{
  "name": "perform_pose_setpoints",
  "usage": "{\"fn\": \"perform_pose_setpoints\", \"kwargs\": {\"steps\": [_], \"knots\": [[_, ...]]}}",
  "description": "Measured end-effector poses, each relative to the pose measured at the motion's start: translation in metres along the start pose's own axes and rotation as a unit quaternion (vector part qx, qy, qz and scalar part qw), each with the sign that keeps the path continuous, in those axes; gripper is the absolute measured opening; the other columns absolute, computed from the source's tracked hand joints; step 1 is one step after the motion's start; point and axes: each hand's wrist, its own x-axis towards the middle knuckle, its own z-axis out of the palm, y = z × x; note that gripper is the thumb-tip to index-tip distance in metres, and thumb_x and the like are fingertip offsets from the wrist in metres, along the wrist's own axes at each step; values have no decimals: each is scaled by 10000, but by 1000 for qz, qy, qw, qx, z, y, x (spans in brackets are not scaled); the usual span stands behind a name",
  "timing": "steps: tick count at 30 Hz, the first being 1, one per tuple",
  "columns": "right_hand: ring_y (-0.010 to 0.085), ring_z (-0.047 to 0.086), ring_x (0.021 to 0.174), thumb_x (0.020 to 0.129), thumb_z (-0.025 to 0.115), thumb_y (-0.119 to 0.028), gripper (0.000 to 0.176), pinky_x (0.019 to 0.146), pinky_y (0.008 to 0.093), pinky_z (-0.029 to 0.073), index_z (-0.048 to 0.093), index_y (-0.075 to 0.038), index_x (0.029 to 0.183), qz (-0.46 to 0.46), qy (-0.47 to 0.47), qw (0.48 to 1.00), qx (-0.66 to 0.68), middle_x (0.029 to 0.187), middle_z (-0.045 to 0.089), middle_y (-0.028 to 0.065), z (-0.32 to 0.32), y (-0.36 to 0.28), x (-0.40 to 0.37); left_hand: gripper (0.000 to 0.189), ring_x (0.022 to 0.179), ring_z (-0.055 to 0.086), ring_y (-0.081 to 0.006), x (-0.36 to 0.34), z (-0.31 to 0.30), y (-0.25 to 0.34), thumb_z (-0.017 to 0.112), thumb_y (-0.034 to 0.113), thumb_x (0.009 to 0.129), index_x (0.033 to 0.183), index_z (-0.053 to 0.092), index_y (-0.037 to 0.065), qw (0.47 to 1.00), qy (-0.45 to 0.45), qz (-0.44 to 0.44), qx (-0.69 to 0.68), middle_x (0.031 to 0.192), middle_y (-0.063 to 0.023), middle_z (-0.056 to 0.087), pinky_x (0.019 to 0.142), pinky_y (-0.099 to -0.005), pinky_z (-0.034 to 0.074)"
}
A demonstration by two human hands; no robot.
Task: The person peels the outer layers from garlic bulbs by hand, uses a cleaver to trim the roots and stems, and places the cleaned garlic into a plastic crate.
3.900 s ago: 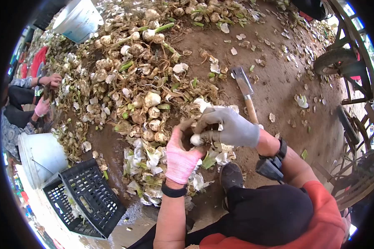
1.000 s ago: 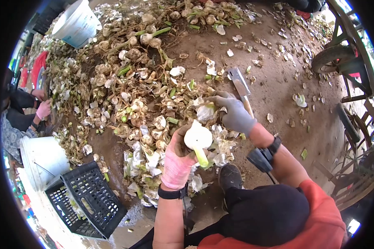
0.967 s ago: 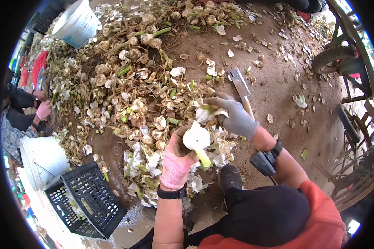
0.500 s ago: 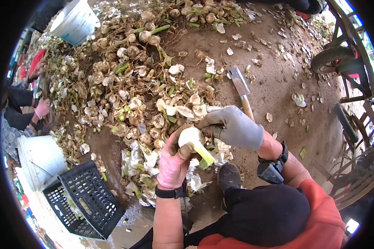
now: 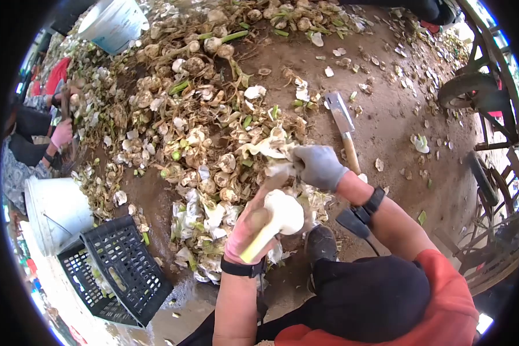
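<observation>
A white garlic bulb [image 5: 285,213] with a pale green cut stem rests in my left hand [image 5: 249,232], whose fingers close around it. The stem points down and left, toward the wrist. My right hand [image 5: 320,167], in a grey glove, is up and to the right of the bulb, apart from it. Its fingers are pinched on a strip of garlic skin [image 5: 280,168], partly blurred. A cleaver [image 5: 341,118] with a wooden handle lies on the ground just beyond my right hand. Loose garlic skins [image 5: 193,216] lie beneath my left hand.
A large heap of unpeeled garlic [image 5: 150,104] spreads ahead and left. At left stand a white bucket [image 5: 57,210] and a black crate [image 5: 130,271]; another bucket [image 5: 112,26] is farther back. A co-worker's gloved hand [image 5: 61,134] is at far left. A wheeled cart [image 5: 473,89] stands right.
My right hand has pulled away from the bulb, taking skin with it. The bulb has turned in my left hand, so its stem now points down-left instead of down-right.
</observation>
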Motion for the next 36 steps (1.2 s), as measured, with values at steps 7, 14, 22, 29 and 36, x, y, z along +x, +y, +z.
{"fn": "perform_pose_setpoints", "kwargs": {"steps": [7, 14, 22, 29, 36], "knots": [[261, 662, 948, 852, 692, -147, 207, 828, 345, 520, 681, -34, 1025, -167, -11, 931, 323, 1007, 684, 122, -36, -27, -24, 848, 1050, 607, -208, 11, -8, -1, 793, 44, 672, 1408, 372, 41, 922, 145, 139, 332, 1175, -120, 573, 897, -347, 539], [273, 674, 865, 839, 652, -93, 173, 749, 367, 531, 685, -61, 1007, -296, 11, 937, 183, 924, 682, 117, -36, -44, -33, 867, 1045, 612, -186, 12, 6, 2, 781, -49, 641, 1403, 375, 33, 877, 169, 110, 436, 1130, -107, 607, 860, -333, 542], [294, 651, 782, 716, 461, 118, 375, 712, 366, 511, 693, -42, 963, -218, -15, 966, 140, 845, 673, 115, 17, -6, -18, 1018, 1024, 632, -224, -28, 0, 37, 848, 157, 637, 1493, 299, 105, 983, 73, 170, 4, 1188, -94, 598, 880, -380, 556], [265, 668, 827, 817, 559, 14, 240, 785, 374, 521, 678, -78, 1005, -196, -74, 963, 172, 893, 690, 115, 5, -63, 28, 551, 1084, 541, -221, -168, -65, 151, 668, 330, 872, 1263, 472, -5, 810, -161, 492, -276, 1134, -94, 540, 956, -385, 438], [317, 617, 926, 869, 634, -148, 295, 861, 437, 478, 596, -101, 1157, -238, -30, 967, -86, 1035, 610, 134, 55, -91, 84, 268, 764, 579, -140, -112, -56, 110, 573, 224, 979, 1110, 566, -9, 861, 170, 474, -72, 898, -44, 602, 671, -238, 509]]}}
